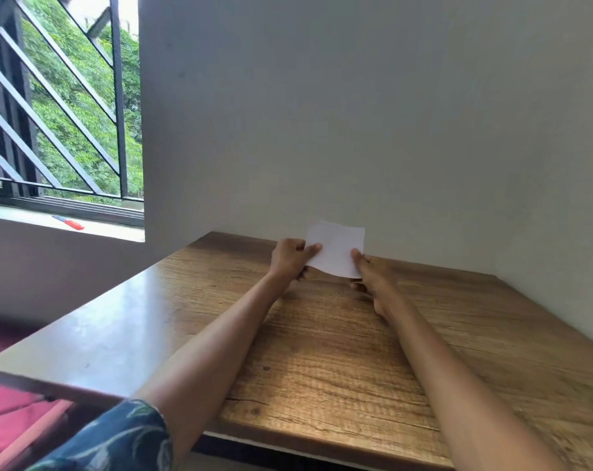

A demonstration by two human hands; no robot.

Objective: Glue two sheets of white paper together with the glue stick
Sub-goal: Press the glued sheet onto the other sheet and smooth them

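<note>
A dark blue patterned sleeve (pixel 118 440) sits nearest the lens at about 7 o'clock, soft cloth with pale leaf-like marks, and a bare forearm runs from it toward the far end of the counter (pixel 322 351). The left hand (pixel 290 258) pinches the left edge of the white paper (pixel 335 248), thumb lying on the front face and the other fingers curled behind. The right hand (pixel 369 270) grips the paper's lower right corner in the same way, thumb on top. The paper is a small, thin, matte rectangle, held upright and slightly tilted just above the counter's far edge, near the wall (pixel 356 113) at 12 o'clock; whether it is one sheet or two laid together cannot be told.

The counter is a broad slab with a brown wood-grain surface, rough-looking streaks and small knots, glossy where light falls at 9 o'clock. The wall is plain, smooth and pale grey. At 10 o'clock a window (pixel 60 103) with dark metal diagonal bars shows green foliage, and on its pale sill (pixel 111 229) lies a slim red and blue object (pixel 69 223), too small to identify. Pink fabric (pixel 6 419) shows at 8 o'clock, below the counter's edge.
</note>
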